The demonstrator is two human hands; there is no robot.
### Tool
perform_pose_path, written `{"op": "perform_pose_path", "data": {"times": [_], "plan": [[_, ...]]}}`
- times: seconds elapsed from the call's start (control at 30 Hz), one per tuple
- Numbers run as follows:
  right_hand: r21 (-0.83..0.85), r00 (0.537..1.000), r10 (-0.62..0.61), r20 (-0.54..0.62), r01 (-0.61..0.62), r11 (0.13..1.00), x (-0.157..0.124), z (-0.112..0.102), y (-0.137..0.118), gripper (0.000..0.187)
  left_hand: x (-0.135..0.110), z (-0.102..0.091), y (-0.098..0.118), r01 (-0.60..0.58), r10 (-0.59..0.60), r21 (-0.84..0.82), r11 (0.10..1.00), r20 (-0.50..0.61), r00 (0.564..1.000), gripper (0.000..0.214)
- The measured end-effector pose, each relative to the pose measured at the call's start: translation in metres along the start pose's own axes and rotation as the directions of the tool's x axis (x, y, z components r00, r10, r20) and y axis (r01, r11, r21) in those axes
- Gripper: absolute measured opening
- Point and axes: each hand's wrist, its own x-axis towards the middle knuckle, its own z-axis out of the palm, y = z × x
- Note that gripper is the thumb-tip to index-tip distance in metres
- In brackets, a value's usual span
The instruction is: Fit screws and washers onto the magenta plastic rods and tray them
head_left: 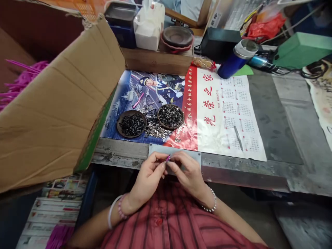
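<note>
At the table's front edge my left hand (pixel 149 178) is closed, its thumb and forefinger pinching a small magenta plastic piece (pixel 168 158). My right hand (pixel 189 176) meets it from the other side, fingertips closed on the same piece. Most of the piece is hidden by the fingers, and whether a small metal part is with it I cannot tell. Just beyond the hands, one round dish (pixel 119 129) holds black screws (pixel 132 124). A second dish (pixel 158 125) holds more dark screws (pixel 171 115). Small metal nuts (pixel 157 129) lie loose between and around the dishes.
A large cardboard box (pixel 64 86) with magenta plastic pieces (pixel 28 77) stands at left. Another magenta piece (pixel 138 100) lies on the calendar poster (pixel 207 135), as does a grey pen-like tool (pixel 238 138). Behind stand a blue flask (pixel 230 65) and a wooden ledge (pixel 158 62).
</note>
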Motion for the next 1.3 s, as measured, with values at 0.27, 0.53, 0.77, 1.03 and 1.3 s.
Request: {"op": "perform_pose_path", "data": {"times": [0.27,0.53,0.77,1.03,1.3], "plan": [[0.037,0.996,-0.010,-0.085,0.013,0.999,0.018,0.020,-0.013,0.018,-0.011,0.003,-0.006,-0.061,0.061,-0.149,0.987,-0.003,0.998,0.025],[-0.148,0.982,-0.125,-0.140,0.104,0.984,0.021,0.036,-0.002,0.042,-0.016,0.014,-0.020,-0.327,0.338,0.087,0.941,-0.194,0.921,0.022],[-0.035,0.983,-0.084,-0.161,0.079,0.996,0.023,0.030,-0.007,0.041,-0.017,0.018,-0.024,-0.253,0.248,0.007,0.967,-0.231,0.941,0.024],[-0.006,0.993,0.088,-0.082,-0.089,0.996,0.020,0.032,-0.007,0.044,-0.015,0.019,-0.027,-0.268,0.271,0.047,0.962,-0.249,0.930,0.025],[-0.055,0.915,-0.221,-0.338,0.216,0.975,0.014,0.041,0.001,0.018,-0.016,0.019,-0.026,-0.250,0.250,0.034,0.968,-0.258,0.933,0.022]]}}
